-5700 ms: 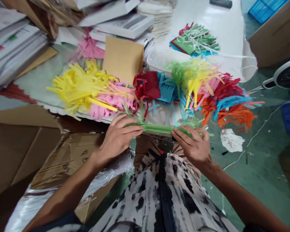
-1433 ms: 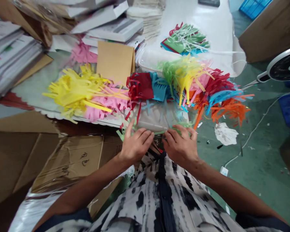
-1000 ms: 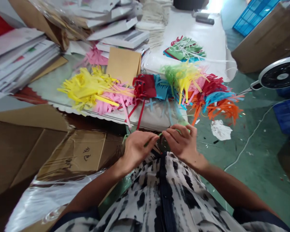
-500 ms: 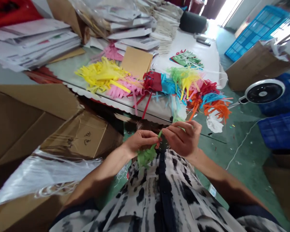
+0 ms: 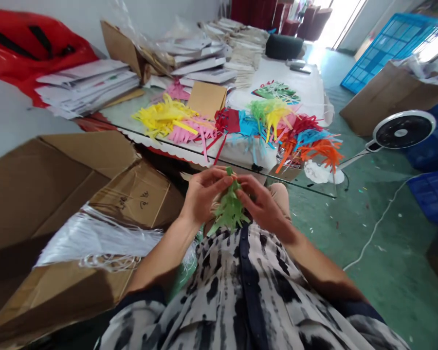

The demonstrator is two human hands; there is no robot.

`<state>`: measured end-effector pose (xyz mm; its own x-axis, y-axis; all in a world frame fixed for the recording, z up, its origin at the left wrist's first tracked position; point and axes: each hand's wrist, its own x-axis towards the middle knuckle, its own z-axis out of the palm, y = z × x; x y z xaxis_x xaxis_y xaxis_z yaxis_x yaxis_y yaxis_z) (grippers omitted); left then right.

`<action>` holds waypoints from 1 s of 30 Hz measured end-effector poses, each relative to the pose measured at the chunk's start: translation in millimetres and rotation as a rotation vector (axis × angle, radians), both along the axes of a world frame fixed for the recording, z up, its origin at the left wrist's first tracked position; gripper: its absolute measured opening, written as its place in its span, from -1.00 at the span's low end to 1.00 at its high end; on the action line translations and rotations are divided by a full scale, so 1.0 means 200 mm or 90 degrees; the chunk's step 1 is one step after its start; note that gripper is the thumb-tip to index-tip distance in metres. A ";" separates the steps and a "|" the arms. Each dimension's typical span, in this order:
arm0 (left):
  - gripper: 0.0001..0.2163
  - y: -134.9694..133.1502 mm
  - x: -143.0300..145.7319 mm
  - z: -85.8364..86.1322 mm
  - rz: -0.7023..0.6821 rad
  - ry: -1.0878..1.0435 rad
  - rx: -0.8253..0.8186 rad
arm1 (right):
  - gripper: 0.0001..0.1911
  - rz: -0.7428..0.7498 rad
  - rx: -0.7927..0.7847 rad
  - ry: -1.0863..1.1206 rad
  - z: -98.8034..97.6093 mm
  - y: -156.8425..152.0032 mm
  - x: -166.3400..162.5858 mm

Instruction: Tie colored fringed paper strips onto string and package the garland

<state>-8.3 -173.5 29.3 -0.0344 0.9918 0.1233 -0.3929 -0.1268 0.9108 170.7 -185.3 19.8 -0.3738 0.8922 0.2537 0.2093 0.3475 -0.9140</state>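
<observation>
A green paper tassel [image 5: 229, 210] hangs in front of my shirt, its fringe spread downward below my fingers. My left hand [image 5: 203, 192] pinches its narrow top from one side. From the other side my right hand [image 5: 257, 197] grips the tassel just below that, thumb and fingers closed. Beyond my hands, along the table edge, lie yellow fringed paper [image 5: 164, 116], pink fringed paper [image 5: 195, 130], a red piece [image 5: 228, 120], blue fringes [image 5: 250, 125] and orange fringes [image 5: 323, 150].
To the left stands an open cardboard box [image 5: 131, 199] with white strings [image 5: 98, 238] lying across it. Paper stacks [image 5: 87, 87] and a brown card [image 5: 207, 97] are on the table. A fan [image 5: 403, 132] and blue crates [image 5: 432, 197] stand on the right.
The green tassel has turned so its fringe hangs down between both hands. My hands have moved closer together, and the right one has shifted onto the tassel. The view has shifted a little.
</observation>
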 end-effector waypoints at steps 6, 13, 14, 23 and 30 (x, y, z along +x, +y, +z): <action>-0.64 0.00 -0.06 0.07 0.052 -0.080 0.013 | -0.81 0.070 0.131 -0.248 -0.17 -0.02 0.20; -0.79 -0.06 0.01 0.09 0.048 0.132 0.048 | -0.73 -0.110 0.161 -0.103 0.08 0.08 0.22; -0.79 -0.06 0.04 0.10 0.036 0.176 0.046 | -0.75 -0.104 0.161 -0.061 0.13 0.09 0.19; -0.78 0.12 0.13 0.03 0.053 0.142 -0.027 | -0.79 -0.176 0.215 0.014 0.15 0.31 0.04; -0.70 0.30 0.06 -0.07 0.110 0.069 -0.180 | -0.77 -0.127 0.253 -0.098 0.13 0.76 -0.02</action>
